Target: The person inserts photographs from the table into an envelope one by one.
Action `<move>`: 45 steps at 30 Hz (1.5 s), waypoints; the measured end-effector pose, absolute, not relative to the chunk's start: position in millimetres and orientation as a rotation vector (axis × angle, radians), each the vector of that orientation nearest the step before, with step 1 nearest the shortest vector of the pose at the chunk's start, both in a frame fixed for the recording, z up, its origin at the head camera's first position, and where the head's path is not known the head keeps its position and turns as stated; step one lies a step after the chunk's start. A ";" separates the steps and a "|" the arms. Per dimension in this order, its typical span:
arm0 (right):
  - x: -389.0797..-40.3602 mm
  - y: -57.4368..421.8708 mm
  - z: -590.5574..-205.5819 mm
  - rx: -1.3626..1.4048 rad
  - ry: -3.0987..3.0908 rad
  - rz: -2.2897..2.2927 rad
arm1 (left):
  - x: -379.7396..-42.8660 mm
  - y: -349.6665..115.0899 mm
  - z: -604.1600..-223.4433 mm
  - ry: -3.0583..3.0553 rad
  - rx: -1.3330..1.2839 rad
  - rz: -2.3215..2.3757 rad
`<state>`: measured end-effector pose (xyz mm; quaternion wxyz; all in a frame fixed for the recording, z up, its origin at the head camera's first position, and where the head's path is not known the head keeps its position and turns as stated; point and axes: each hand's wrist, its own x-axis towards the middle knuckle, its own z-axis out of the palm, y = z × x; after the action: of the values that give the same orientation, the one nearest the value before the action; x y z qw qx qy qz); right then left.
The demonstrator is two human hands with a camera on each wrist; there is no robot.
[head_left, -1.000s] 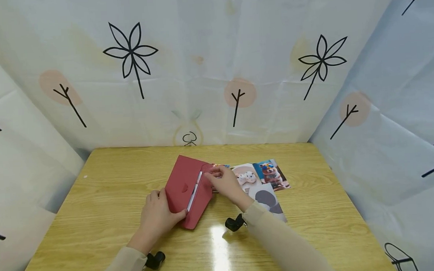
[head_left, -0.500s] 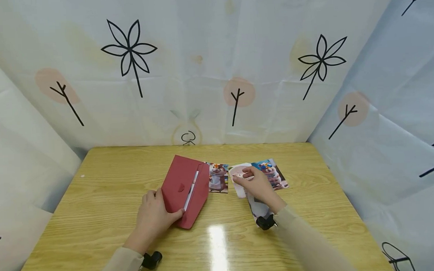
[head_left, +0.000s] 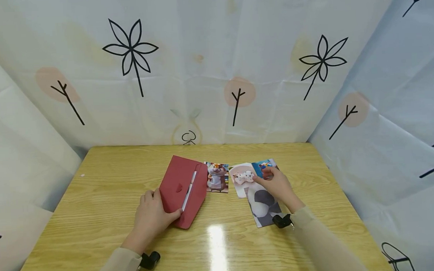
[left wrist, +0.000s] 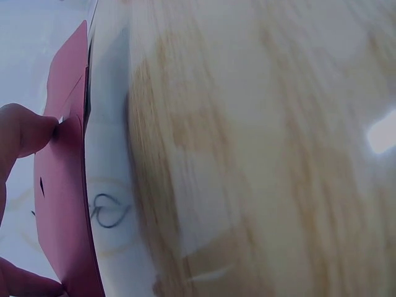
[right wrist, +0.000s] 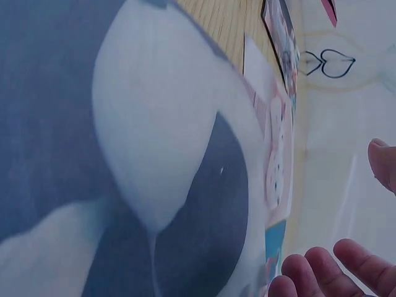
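A red paper envelope (head_left: 173,180) is tilted in my left hand (head_left: 151,215), which grips its near left side. The thumb lies by the slot, where a white strip shows. In the left wrist view, thumb and fingers pinch the envelope (left wrist: 65,161). My right hand (head_left: 280,188) is over the picture cards, thumb and fingers apart with nothing between them. Beneath and beside it are a grey-and-white card (head_left: 261,204), a pink card with white animals (head_left: 240,177) and a blue animal card (head_left: 259,169), partly covered by the hand.
Another animal card (head_left: 217,178) lies against the envelope's right side. Everything rests on a wooden table (head_left: 106,189), with a white printed curtain (head_left: 199,71) behind its far edge. Each wrist carries a small black camera (head_left: 149,260).
My right hand has left the envelope's slot and moved right over the cards. The envelope has shifted slightly left in my left hand, and the card beside it shows more.
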<state>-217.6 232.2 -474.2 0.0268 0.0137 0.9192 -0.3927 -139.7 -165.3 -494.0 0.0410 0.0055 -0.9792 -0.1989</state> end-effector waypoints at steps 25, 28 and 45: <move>-213.6 255.3 -484.3 0.164 2.816 -1.166 | -138.7 -163.6 -492.1 -3.020 0.001 -0.625; -214.5 256.3 -486.4 0.164 2.810 -1.167 | -138.9 -163.5 -492.4 -3.012 -0.005 -0.625; -219.2 254.7 -492.5 0.198 2.840 -1.125 | -140.1 -163.6 -495.1 -3.003 -0.007 -0.603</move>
<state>-219.2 254.7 -492.5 0.0404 0.0647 0.9270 -0.3673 -140.1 -163.6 -495.1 0.0395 -0.0023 -0.9796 -0.1969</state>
